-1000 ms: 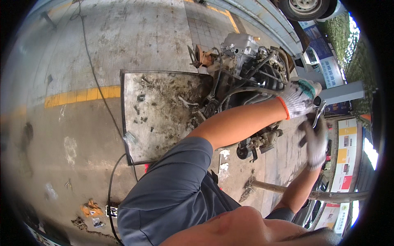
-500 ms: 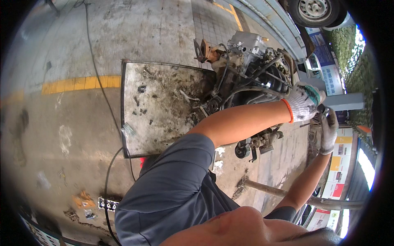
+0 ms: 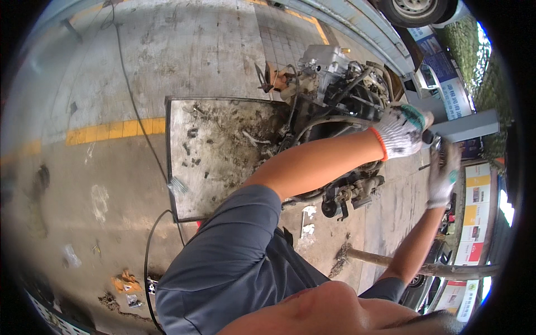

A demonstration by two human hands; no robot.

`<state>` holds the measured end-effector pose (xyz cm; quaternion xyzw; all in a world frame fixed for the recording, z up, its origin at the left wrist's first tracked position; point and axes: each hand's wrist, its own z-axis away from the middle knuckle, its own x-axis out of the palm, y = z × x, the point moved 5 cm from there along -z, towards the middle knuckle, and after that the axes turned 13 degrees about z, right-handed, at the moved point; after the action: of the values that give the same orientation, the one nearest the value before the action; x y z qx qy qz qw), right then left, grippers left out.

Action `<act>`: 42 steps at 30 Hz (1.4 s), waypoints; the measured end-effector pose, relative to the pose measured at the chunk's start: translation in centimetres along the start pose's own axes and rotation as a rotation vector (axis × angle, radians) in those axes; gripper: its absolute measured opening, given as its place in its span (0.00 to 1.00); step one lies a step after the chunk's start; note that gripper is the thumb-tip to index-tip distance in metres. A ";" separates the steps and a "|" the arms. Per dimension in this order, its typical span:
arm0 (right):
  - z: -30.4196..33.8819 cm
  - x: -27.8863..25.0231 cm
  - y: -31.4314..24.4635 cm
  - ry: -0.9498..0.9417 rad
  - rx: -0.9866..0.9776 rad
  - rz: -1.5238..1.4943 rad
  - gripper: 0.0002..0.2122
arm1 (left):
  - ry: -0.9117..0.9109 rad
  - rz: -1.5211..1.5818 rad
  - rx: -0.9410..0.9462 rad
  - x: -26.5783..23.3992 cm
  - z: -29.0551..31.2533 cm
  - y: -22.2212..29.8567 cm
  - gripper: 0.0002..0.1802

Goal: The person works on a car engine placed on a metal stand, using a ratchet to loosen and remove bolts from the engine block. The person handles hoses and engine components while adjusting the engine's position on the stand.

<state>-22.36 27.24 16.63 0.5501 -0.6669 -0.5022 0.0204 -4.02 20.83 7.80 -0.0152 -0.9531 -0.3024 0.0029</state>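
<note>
My left hand (image 3: 403, 132), in a white knit glove with green patches and an orange cuff, is closed around a small dark cylindrical piece (image 3: 428, 137). Just right of it, my right hand (image 3: 444, 170), in a similar stained glove, has its fingers bent against the end of that piece. Whatever lies between those fingers is too small and blurred to name. Both hands are held up beyond the right side of a dirty engine (image 3: 349, 92) with hoses and a grey metal cover. My left forearm crosses in front of the engine's lower part.
A grimy metal-topped bench (image 3: 218, 151) with small dark scraps stands left of the engine. A black cable (image 3: 129, 92) runs along the floor. A wooden post (image 3: 413, 264) and a grey beam (image 3: 469, 127) stand at the right. An orange rag (image 3: 127, 281) lies at lower left.
The view has shifted slightly. My hands stay together at the dark piece, and my right hand's fingers have shifted around its end, its palm turned more into view.
</note>
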 end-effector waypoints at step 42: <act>1.3 1.4 -4.0 0.019 0.432 -0.814 0.14 | -0.236 -0.285 0.102 -3.2 3.4 -3.3 0.24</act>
<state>-20.80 27.53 12.46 0.7634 -0.4858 -0.3139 -0.2875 -0.87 19.97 3.05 0.0846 -0.9534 -0.2469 -0.1511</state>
